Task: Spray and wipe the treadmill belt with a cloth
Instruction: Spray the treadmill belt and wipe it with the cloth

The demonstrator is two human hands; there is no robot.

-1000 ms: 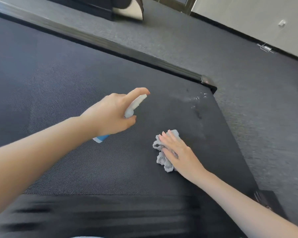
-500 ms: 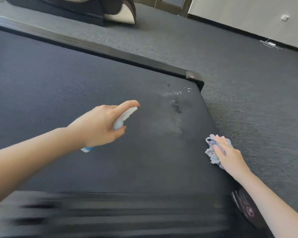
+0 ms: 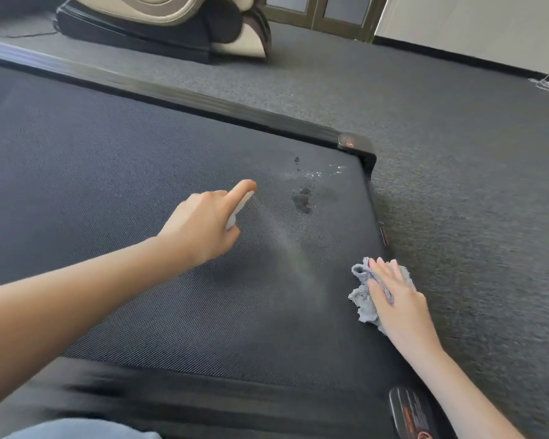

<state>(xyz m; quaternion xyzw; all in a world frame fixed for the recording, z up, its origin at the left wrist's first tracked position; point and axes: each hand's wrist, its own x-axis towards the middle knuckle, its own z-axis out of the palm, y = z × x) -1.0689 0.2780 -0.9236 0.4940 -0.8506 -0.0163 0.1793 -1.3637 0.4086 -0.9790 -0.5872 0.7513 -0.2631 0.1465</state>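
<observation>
View from above a dark treadmill belt (image 3: 140,185). The left hand (image 3: 200,226) grips a white spray bottle (image 3: 240,207), its fingers curled round the body and the forefinger laid along the top of the nozzle. A pale streak of mist (image 3: 292,248) now runs from the nozzle down to the belt, right of those fingers; half a second ago there was none, so a fresh squirt is likely under way. Just beyond the forefinger tip lies a dark wet patch (image 3: 303,199) with a few bright droplets.

The right hand (image 3: 396,299) rests with fingers straight and together on a crumpled grey cloth (image 3: 362,299) at the belt's right edge, beside the carpet (image 3: 473,185). A second ago this cloth was mid-belt, close under the left fingers; it has been slid aside, well clear of the spray.

This looks like the spraying half of the job, with the wiping of the newly wetted strip still to come.
</observation>
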